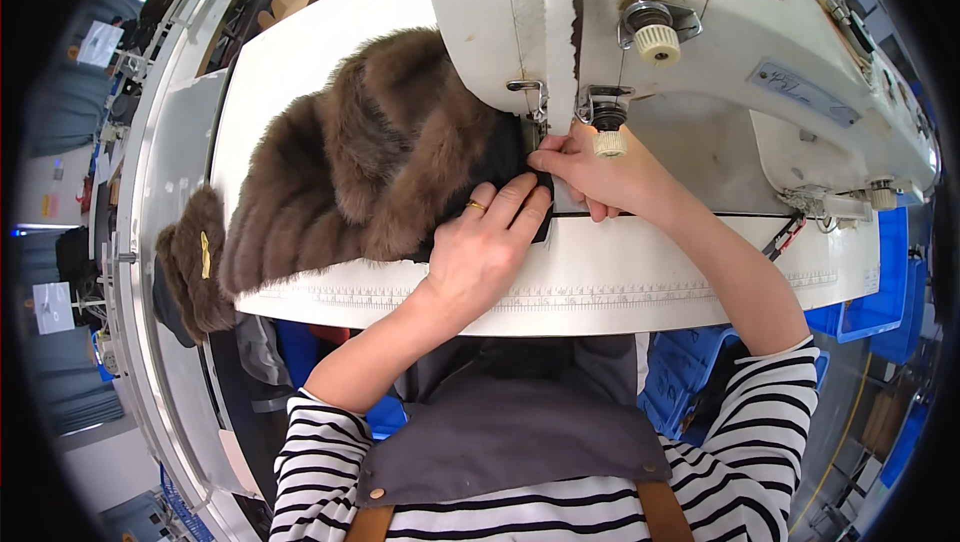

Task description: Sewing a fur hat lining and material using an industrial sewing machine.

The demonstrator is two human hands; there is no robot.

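A brown fur piece (290,192) lies bunched on the left of the white sewing table, with black fabric (508,157) along its right side, reaching under the needle area of the sewing machine (490,22). My left hand (485,247) rests on the black fabric, palm down, fingers stretched out, a ring on one of them. Close by the presser foot, my right hand (605,170) pinches the edge of the black fabric between thumb and forefinger; its other fingers curl beneath. The needle tip itself is too small to make out.
A smaller brown fur piece (198,262) with a yellow mark hangs at the table's left edge. A ruler strip (620,289) runs along the front. Near my right forearm lies a small black and red tool (785,239). Blue bins (870,292) stand to the right.
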